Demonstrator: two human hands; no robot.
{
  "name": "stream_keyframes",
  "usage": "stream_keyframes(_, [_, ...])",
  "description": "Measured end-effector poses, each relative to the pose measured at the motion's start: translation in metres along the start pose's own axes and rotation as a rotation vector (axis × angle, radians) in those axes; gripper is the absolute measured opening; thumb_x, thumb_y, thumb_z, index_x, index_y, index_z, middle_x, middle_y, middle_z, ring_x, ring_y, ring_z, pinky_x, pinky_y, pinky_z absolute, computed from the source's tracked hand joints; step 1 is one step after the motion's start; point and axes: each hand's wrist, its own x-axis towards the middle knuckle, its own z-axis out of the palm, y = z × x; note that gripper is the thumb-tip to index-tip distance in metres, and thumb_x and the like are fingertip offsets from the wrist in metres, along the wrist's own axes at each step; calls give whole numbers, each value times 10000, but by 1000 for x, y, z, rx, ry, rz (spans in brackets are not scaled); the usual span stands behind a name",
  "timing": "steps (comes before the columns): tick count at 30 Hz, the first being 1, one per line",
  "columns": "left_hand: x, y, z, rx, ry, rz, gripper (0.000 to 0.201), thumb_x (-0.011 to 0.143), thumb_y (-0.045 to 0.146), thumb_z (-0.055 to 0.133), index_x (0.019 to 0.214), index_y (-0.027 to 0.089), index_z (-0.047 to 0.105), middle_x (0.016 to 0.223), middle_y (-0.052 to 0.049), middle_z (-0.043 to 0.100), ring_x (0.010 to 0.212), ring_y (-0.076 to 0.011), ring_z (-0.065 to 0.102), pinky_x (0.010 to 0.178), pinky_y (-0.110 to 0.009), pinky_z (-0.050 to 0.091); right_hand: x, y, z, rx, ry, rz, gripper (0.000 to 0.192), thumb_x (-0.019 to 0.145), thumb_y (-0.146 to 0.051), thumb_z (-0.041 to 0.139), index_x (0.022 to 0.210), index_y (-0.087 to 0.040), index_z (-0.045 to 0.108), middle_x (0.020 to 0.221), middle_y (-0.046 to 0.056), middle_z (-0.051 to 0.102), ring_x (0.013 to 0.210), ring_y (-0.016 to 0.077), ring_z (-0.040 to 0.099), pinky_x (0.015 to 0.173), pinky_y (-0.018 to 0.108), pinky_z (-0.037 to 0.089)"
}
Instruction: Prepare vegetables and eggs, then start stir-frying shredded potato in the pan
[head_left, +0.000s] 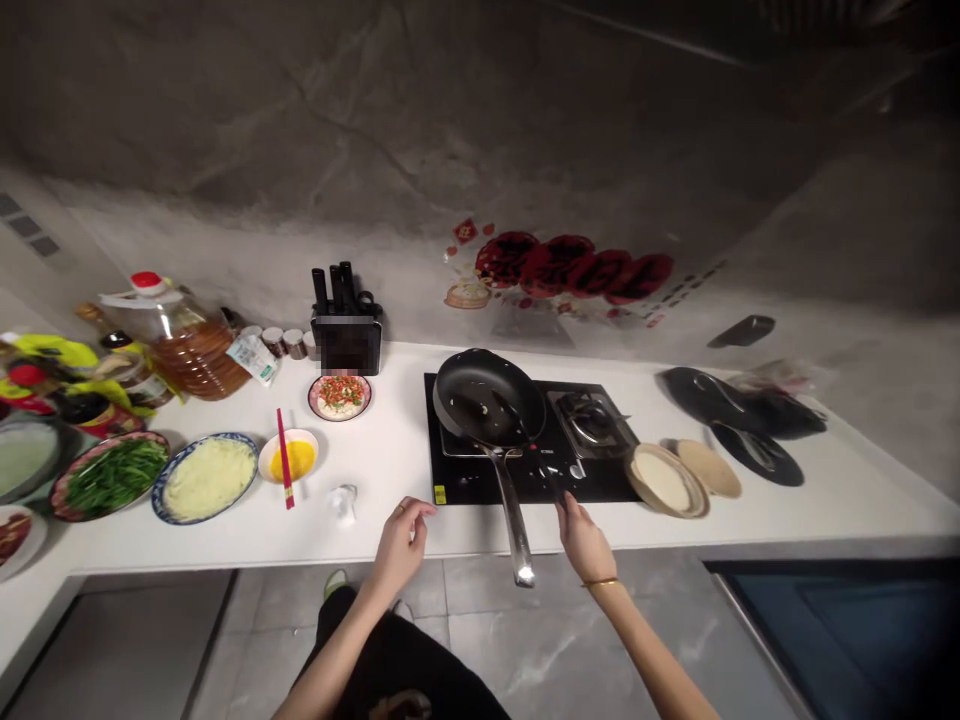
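A black frying pan point(480, 400) with a long metal handle point(514, 520) rests on the left burner of the black gas stove point(480, 485). Its handle points toward me, past the counter's front edge. My right hand point(586, 540) is closed around the handle of a thin dark cooking utensil point(546, 468), which slants up into the pan; its head is hard to make out against the dark surface. Small pale bits lie in the pan. My left hand point(405, 535) hovers by the counter edge, left of the stove, fingers loosely bent and holding nothing.
Left stand a bowl of beaten egg point(300, 462) with red chopsticks point(283, 455), shredded-vegetable plate point(251, 445), greens point(112, 475), chopped-chilli plate point(340, 412), knife block point(349, 345) and oil jug point(191, 345). Right are a round container point(637, 490), wooden lid point(711, 468) and black pan lid point(757, 455).
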Motion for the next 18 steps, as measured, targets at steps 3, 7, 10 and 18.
stream_keyframes(3, [-17, 0, 10, 21, 65, -36, 301, 781, 53, 355, 883, 182, 607, 839, -46, 598, 723, -142, 564, 674, -258, 455, 1, 12, 5, 48, -1, -26, 437, 945, -309, 262, 1266, -69, 433, 1131, 191, 618, 783, 265, 675, 636, 341, 486])
stream_keyframes(7, [-39, -5, 11, 35, 150, -90, 303, 775, 58, 353, 874, 180, 612, 823, -45, 597, 713, -144, 565, 645, -249, 451, 4, 20, 18, 108, 22, -60, 435, 925, -316, 271, 1236, -85, 469, 1084, 195, 637, 735, 252, 670, 616, 341, 480])
stream_keyframes(10, [-52, -10, 5, 38, 226, -119, 313, 770, 58, 359, 885, 182, 623, 839, -47, 607, 734, -145, 572, 663, -252, 453, 7, 23, 25, 200, 76, -87, 466, 893, -343, 282, 1205, -68, 493, 985, 195, 663, 699, 255, 659, 600, 344, 475])
stream_keyframes(18, [-80, -47, -48, 61, 567, -258, 268, 758, 76, 404, 854, 182, 631, 830, -34, 642, 732, -134, 588, 679, -241, 448, 9, 12, 0, 455, 13, 20, 373, 768, -480, 395, 887, -174, 572, 517, 58, 565, 424, 222, 541, 460, 330, 424])
